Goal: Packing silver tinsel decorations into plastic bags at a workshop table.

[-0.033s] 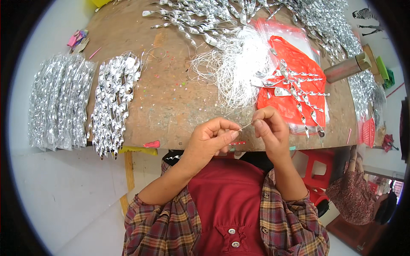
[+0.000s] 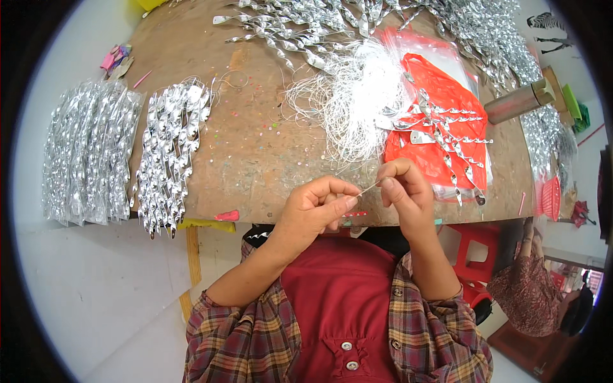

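Just above the table's near edge, my left hand (image 2: 317, 207) and my right hand (image 2: 408, 199) face each other, each closed in a pinch. A short, thin pale string (image 2: 366, 190) stretches between the two sets of fingertips. Its ends are hidden in the fingers. Beyond my hands lies a tangled heap of white string (image 2: 364, 102). To the right of the heap, several shiny silver twisted strips (image 2: 440, 134) rest on a red plastic bag (image 2: 408, 150).
At the left are silver spirals packed in clear bags (image 2: 89, 153) and a loose bundle of spirals (image 2: 169, 147). More spirals (image 2: 294, 25) cover the far side. A metal cylinder (image 2: 518, 103) lies at the right. Another person (image 2: 530, 290) is at the far right.
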The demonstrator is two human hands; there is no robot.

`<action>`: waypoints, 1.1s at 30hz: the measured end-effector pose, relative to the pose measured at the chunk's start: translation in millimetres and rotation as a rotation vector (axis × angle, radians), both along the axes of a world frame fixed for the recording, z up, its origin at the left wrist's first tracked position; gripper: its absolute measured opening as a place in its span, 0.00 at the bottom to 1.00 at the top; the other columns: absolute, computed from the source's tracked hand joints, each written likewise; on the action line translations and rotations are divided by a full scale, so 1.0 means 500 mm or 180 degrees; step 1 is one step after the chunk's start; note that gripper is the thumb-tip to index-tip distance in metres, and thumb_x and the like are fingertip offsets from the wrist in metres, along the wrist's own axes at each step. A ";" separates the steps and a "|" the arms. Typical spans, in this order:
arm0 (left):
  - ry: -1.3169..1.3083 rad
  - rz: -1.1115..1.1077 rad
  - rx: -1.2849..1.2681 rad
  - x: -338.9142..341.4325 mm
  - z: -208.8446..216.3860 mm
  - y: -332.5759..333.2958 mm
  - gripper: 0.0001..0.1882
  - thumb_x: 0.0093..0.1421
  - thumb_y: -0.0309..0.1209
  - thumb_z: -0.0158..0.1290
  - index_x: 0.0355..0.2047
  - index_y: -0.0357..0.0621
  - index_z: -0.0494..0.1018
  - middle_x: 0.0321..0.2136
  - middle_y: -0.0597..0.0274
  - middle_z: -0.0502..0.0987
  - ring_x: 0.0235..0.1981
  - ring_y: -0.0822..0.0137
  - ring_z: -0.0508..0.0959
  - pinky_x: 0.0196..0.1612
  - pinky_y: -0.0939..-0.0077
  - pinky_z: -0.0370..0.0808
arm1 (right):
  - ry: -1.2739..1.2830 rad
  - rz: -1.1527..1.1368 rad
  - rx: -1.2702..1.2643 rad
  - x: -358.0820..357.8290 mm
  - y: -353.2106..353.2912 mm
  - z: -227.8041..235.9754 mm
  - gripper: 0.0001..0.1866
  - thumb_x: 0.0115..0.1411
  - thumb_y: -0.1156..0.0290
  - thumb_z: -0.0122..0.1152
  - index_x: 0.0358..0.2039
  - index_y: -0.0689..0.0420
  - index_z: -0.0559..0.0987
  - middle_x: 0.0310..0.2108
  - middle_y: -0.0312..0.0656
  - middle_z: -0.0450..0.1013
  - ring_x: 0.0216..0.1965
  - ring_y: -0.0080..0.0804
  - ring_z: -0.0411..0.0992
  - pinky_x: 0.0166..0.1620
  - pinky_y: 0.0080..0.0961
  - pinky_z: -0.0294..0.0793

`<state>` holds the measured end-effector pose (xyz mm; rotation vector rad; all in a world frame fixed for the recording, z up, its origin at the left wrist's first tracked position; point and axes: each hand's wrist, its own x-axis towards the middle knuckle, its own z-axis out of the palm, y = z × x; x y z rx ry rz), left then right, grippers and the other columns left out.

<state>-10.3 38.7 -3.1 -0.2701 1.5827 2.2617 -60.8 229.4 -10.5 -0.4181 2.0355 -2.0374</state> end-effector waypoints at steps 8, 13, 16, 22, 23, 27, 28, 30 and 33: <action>-0.0087 0.0004 0.0202 -0.001 -0.006 0.003 0.08 0.60 0.30 0.55 0.37 0.39 0.74 0.20 0.72 0.71 0.18 0.84 0.66 0.22 0.91 0.62 | -0.1616 0.0555 -0.1540 -0.007 -0.026 0.023 0.06 0.65 0.68 0.51 0.38 0.55 0.67 0.28 0.39 0.70 0.17 0.17 0.62 0.25 0.13 0.64; -0.0257 -0.0020 0.0716 -0.003 -0.027 -0.009 0.07 0.60 0.30 0.54 0.35 0.39 0.74 0.19 0.72 0.71 0.17 0.83 0.66 0.22 0.90 0.62 | -0.0491 0.0611 -0.0854 0.007 -0.035 -0.016 0.04 0.67 0.70 0.47 0.37 0.55 0.65 0.23 0.35 0.66 0.20 0.18 0.64 0.27 0.14 0.66; -0.0304 0.0128 0.1090 -0.009 -0.038 -0.020 0.07 0.60 0.29 0.53 0.35 0.39 0.74 0.18 0.73 0.70 0.15 0.83 0.64 0.21 0.89 0.62 | -0.0109 0.0836 0.0444 0.027 -0.027 -0.032 0.03 0.67 0.71 0.45 0.36 0.56 0.65 0.23 0.35 0.65 0.22 0.20 0.66 0.28 0.16 0.67; -0.0186 -0.0205 0.0785 -0.003 -0.044 -0.034 0.09 0.61 0.29 0.52 0.40 0.37 0.74 0.22 0.69 0.74 0.20 0.82 0.70 0.30 0.84 0.70 | 0.0117 0.0295 -0.0162 -0.006 -0.006 0.003 0.02 0.66 0.74 0.44 0.36 0.57 0.66 0.24 0.35 0.66 0.22 0.25 0.67 0.28 0.21 0.71; -0.0014 -0.0291 0.0565 0.007 -0.045 -0.025 0.11 0.62 0.28 0.51 0.44 0.37 0.73 0.27 0.66 0.76 0.26 0.80 0.73 0.35 0.83 0.72 | 0.0286 0.0143 -0.0362 -0.031 0.004 0.016 0.02 0.66 0.75 0.44 0.36 0.57 0.66 0.25 0.36 0.66 0.23 0.26 0.68 0.29 0.23 0.72; 0.0828 -0.0805 -0.0545 0.041 -0.065 -0.034 0.17 0.64 0.26 0.48 0.52 0.36 0.69 0.40 0.61 0.77 0.42 0.74 0.76 0.47 0.79 0.72 | 0.0574 0.0003 -0.1024 -0.093 0.027 0.057 0.03 0.67 0.74 0.44 0.38 0.56 0.67 0.26 0.36 0.66 0.28 0.29 0.69 0.36 0.27 0.73; 0.0682 -0.0733 -0.0172 0.050 -0.084 -0.031 0.17 0.64 0.26 0.49 0.53 0.37 0.69 0.41 0.62 0.77 0.42 0.75 0.75 0.46 0.80 0.72 | 0.0602 -0.0149 -0.1162 -0.105 0.036 0.056 0.03 0.67 0.74 0.44 0.39 0.57 0.68 0.27 0.37 0.67 0.30 0.29 0.70 0.39 0.28 0.72; 0.0553 -0.0688 -0.0292 0.054 -0.062 -0.048 0.17 0.64 0.26 0.49 0.53 0.38 0.69 0.42 0.62 0.76 0.42 0.75 0.75 0.47 0.80 0.72 | 0.0595 -0.0233 -0.1346 -0.126 0.044 0.033 0.04 0.67 0.74 0.44 0.40 0.57 0.68 0.29 0.38 0.68 0.31 0.29 0.70 0.42 0.28 0.72; 0.0645 -0.0061 -0.0453 0.065 -0.040 -0.074 0.17 0.63 0.26 0.49 0.53 0.40 0.70 0.42 0.64 0.76 0.39 0.76 0.75 0.45 0.82 0.71 | 0.0383 -0.0273 -0.1299 -0.130 0.025 -0.001 0.06 0.67 0.73 0.46 0.41 0.58 0.69 0.36 0.41 0.71 0.33 0.28 0.72 0.46 0.27 0.70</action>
